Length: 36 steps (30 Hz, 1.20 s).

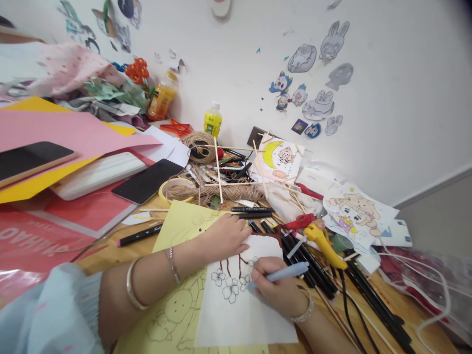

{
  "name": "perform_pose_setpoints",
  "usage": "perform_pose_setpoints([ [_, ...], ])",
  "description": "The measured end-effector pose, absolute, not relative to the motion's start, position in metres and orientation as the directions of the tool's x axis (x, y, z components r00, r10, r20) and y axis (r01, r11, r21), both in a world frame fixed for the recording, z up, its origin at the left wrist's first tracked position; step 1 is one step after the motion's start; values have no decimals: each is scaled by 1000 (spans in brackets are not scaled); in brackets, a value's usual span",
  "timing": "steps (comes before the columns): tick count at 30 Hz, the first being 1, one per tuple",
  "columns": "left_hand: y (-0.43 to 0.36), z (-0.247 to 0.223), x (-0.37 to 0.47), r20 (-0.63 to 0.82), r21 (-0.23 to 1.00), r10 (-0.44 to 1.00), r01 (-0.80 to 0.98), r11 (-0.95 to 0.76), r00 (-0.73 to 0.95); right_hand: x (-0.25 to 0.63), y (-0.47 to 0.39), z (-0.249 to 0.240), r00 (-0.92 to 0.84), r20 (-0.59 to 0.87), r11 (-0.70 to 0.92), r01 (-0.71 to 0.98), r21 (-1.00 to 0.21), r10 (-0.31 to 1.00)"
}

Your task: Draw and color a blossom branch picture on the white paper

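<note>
Pale sleeve [47, 309] nearest, white paper [250, 319] — likely flimsy, best pinned at its edges — is pressed by the flattened left hand [224, 238], a pen [289, 271] pinched in the right hand [278, 292].

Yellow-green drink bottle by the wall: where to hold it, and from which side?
Best grip is probably around the upper body of the yellow-green drink bottle, just below its white cap, from the front and above. It stands upright with that part exposed; the wall is behind, and the twine coil crowds its base.
</note>
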<state>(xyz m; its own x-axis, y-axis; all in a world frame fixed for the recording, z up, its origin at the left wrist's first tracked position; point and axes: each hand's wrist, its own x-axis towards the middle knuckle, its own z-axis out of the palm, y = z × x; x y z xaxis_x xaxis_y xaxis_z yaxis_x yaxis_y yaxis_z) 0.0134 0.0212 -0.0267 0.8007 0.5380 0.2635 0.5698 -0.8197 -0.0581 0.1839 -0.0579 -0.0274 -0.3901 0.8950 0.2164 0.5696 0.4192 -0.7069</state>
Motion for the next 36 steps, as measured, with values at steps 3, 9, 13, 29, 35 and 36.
perform_pose_setpoints([
  [3,21,-26,13,265,-61,538,570,-819,800,184,-58,-27,-389,221,422,573,-702,894],
  [9,20,-24,14,252,-77,546,579,-812,799,184,-58,-28,-378,244,436,591,-679,893],
  [13,20,-23,15,247,-73,545,576,-814,801,183,-58,-29,-381,231,428,588,-686,895],
  [29,21,-25,15,244,-64,555,585,-809,795,190,-57,-26,-359,213,396,582,-710,909],
  [35,20,-25,15,258,-65,546,578,-813,797,191,-57,-26,-372,214,408,589,-697,903],
  [36,20,-25,15,256,-66,545,577,-814,798,191,-56,-26,-373,220,412,587,-697,902],
])
